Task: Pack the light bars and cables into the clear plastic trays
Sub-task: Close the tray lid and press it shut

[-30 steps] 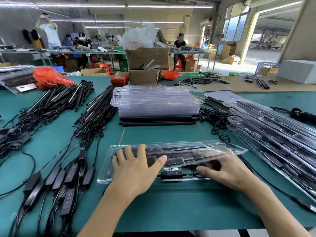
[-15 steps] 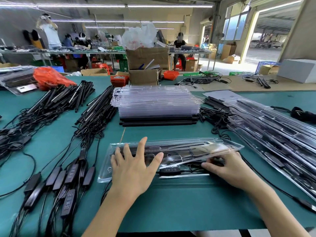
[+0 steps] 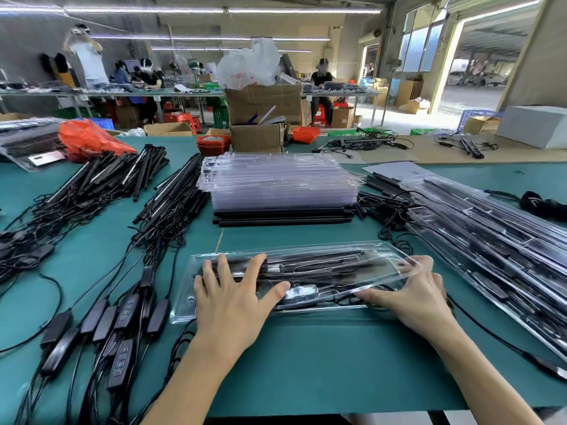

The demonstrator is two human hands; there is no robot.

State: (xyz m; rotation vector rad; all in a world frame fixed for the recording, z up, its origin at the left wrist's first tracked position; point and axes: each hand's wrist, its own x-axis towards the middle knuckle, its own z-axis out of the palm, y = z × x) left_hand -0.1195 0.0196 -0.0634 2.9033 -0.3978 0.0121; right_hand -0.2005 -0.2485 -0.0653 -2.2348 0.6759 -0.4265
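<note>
Far left of the green worktop (image 3: 306, 363) there's a big tangle of black light bars (image 3: 101, 176) with their cables (image 3: 40, 228), and closer in a row of little black controller boxes (image 3: 122, 320) on the cords, lying just beside the near tray. Then the left hand (image 3: 233, 302) sits flat on the left part of the clear tray (image 3: 306, 271), fingers (image 3: 225, 268) straight and spread, thumb out to the right, pressing down on the lid and not gripping anything. The tray lies long-ways in front of the person with dark bars and a coiled cable showing through the plastic. Behind it, mid-worktop, is a tall stack of empty clear trays (image 3: 279, 182) sitting on a few black bars (image 3: 282, 217). The right hand (image 3: 417, 292) is at the tray's right end, which looks lifted a bit, with the fingers tucked in at the edge under the plastic; can't really tell if it's pinching the lid or just pushing on it. Far right there's a long slanted pile of filled trays (image 3: 491, 234) with loose cable near it.
</note>
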